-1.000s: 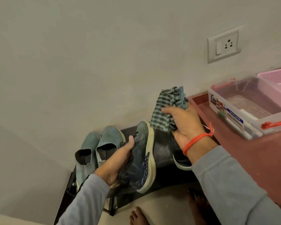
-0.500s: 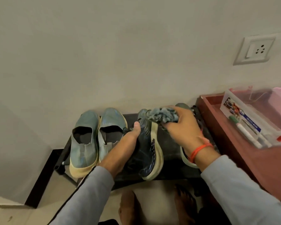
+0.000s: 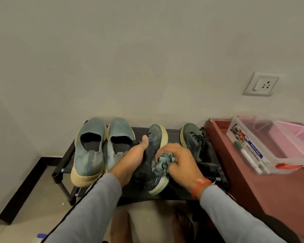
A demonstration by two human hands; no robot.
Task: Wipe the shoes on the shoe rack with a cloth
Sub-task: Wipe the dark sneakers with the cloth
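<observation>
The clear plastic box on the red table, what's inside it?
The clear plastic box looks mostly empty; its inside is blurred. Markers lie against its near side, a pink basket behind it.

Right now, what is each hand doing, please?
Left hand: grips the dark blue sneaker with cream sole.
Right hand: holds the crumpled checked cloth against it.

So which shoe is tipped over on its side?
The dark sneaker between the hands: it is turned so its cream sole edge faces right, gripped by the left hand. The two blue slip-ons and the other dark sneaker sit flat.
</observation>
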